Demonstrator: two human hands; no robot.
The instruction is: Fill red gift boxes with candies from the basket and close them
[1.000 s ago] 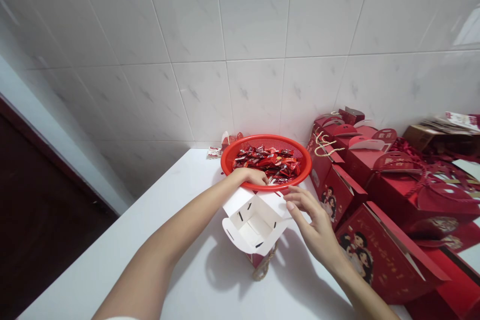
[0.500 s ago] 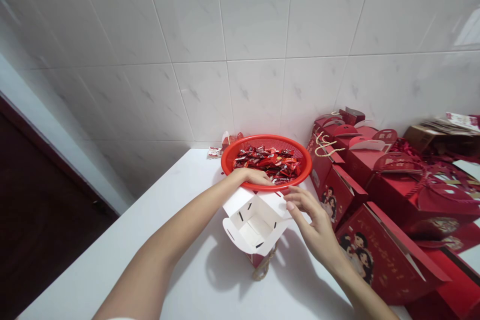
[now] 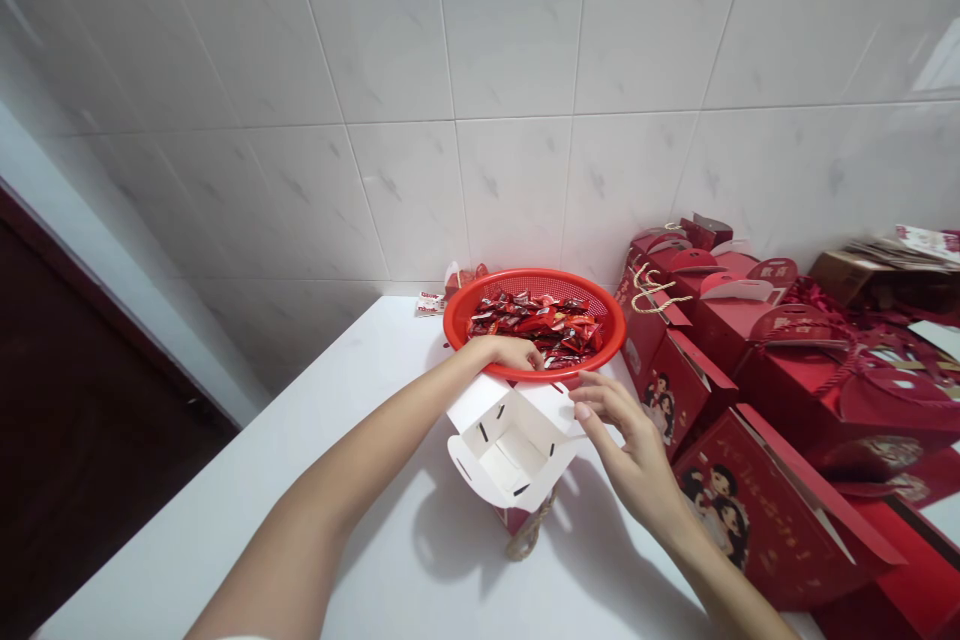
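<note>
My left hand (image 3: 514, 353) is down in the near side of a red plastic basket (image 3: 454, 325), its fingers curled among small red wrapped packets (image 3: 536, 315). Whatever those fingers close on is hidden. In front of the basket stands a small gift box (image 3: 514, 460) with its top flaps spread, white and bare inside. A twisted cord handle (image 3: 531, 532) hangs from its near side. My right hand (image 3: 626, 435) is open beside the box, fingers apart; the fingertips are at the edge of the right flap, and I cannot tell whether they press on it.
Several red printed gift boxes (image 3: 780, 510) crowd the right side of the white table (image 3: 375, 570). Behind them lies a cardboard box with papers (image 3: 862, 265). A small printed card (image 3: 430, 304) is at the basket's back left. A tiled wall (image 3: 517, 190) rises behind.
The fingers of my left hand have curled in and lifted slightly among the packets. My right hand and the white-lined box stay nearly where they were.
</note>
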